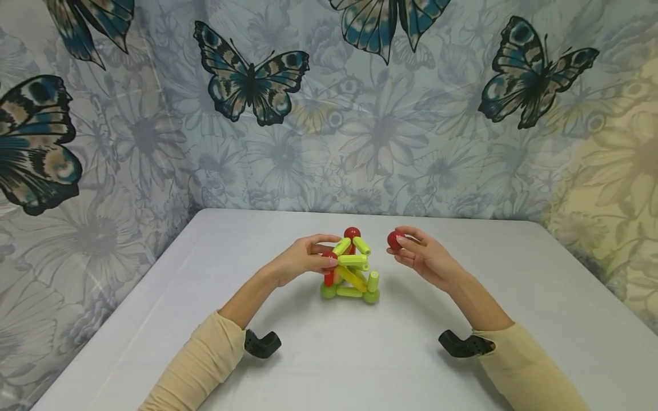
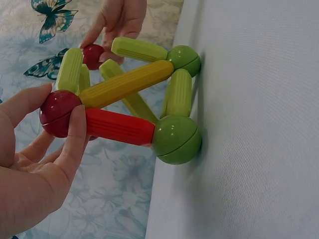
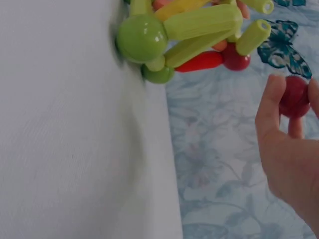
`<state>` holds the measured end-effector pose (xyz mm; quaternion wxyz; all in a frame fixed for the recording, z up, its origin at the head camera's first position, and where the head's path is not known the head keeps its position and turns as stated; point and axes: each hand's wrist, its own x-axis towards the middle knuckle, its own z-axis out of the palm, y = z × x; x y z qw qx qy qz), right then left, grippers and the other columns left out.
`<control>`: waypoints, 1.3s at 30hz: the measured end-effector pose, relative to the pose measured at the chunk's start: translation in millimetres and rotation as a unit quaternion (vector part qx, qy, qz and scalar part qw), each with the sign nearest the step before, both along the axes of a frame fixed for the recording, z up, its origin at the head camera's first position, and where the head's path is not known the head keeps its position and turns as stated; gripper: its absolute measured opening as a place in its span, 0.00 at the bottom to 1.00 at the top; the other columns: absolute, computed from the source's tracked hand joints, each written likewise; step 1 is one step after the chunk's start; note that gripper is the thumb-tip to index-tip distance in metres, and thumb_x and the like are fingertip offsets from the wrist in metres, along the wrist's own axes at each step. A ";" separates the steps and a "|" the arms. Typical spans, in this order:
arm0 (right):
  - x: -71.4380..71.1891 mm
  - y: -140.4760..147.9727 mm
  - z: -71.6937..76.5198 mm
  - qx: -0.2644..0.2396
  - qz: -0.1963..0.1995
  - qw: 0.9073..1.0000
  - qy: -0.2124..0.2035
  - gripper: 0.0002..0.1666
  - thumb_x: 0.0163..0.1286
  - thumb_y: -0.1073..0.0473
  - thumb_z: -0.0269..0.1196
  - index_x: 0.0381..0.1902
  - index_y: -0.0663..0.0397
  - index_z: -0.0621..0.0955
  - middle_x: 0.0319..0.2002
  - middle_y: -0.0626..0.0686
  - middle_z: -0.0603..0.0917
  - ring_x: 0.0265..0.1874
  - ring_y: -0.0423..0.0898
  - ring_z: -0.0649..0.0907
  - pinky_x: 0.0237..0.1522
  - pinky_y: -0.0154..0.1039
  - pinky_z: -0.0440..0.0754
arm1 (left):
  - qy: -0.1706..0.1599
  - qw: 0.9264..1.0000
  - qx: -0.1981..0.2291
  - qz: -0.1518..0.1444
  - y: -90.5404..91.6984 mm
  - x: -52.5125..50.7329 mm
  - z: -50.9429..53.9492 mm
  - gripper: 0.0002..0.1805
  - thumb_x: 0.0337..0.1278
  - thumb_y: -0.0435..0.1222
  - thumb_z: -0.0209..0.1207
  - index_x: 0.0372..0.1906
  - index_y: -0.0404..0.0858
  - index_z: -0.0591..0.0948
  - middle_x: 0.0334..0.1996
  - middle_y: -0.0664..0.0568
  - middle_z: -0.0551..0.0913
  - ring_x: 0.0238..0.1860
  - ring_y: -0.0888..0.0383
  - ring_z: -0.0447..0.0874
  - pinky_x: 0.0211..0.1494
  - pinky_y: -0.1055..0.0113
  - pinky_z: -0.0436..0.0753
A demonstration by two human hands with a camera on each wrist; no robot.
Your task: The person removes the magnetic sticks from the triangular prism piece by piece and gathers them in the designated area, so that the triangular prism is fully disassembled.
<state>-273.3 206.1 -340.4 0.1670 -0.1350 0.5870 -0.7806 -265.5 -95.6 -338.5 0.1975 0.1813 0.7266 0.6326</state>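
A structure of rods and balls stands on the table, with green balls (image 1: pixel 371 297) (image 2: pixel 176 140) at its base and a red ball (image 1: pixel 352 232) at its top back. My left hand (image 1: pixel 303 260) (image 2: pixel 37 164) pinches the structure's left upper red ball (image 2: pixel 61 113), from which a red rod (image 2: pixel 119 126) and a yellow rod (image 2: pixel 127 84) run down to green balls. To the right of the structure, my right hand (image 1: pixel 429 260) (image 3: pixel 291 154) holds a separate red ball (image 1: pixel 395 240) (image 3: pixel 294 96) between thumb and fingers, apart from the rods.
The white table (image 1: pixel 354 365) reaches back to a wall (image 1: pixel 319 171) covered with butterflies and flowers. Black curved wrist devices sit at the left wrist (image 1: pixel 263 345) and the right wrist (image 1: pixel 465 345).
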 end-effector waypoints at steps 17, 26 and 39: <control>-24.2 28.7 -35.7 0.124 -0.126 0.983 -0.048 0.33 0.68 0.58 0.63 0.63 0.69 0.65 0.38 0.45 0.81 0.38 0.39 0.84 0.47 0.34 0.80 | -0.005 1.000 0.009 -0.007 1.2 0.5 0.0 0.29 0.60 0.31 0.61 0.66 0.38 0.69 0.57 0.42 0.75 0.49 0.51 0.80 0.52 0.57 0.80; -46.8 32.5 -39.3 0.188 -0.163 0.968 -0.026 0.33 0.67 0.57 0.64 0.61 0.71 0.67 0.36 0.44 0.80 0.35 0.36 0.82 0.42 0.30 0.81 | 0.000 1.000 0.011 -0.005 0.4 -0.1 -0.2 0.29 0.61 0.32 0.61 0.67 0.37 0.68 0.57 0.41 0.75 0.49 0.51 0.80 0.52 0.58 0.80; -69.5 41.9 -45.1 0.243 -0.184 0.952 -0.036 0.34 0.69 0.58 0.61 0.64 0.74 0.65 0.50 0.57 0.76 0.36 0.34 0.79 0.45 0.29 0.80 | -0.001 1.000 0.007 0.005 0.4 -0.5 -1.3 0.28 0.60 0.31 0.61 0.66 0.38 0.69 0.56 0.42 0.76 0.48 0.51 0.80 0.51 0.58 0.80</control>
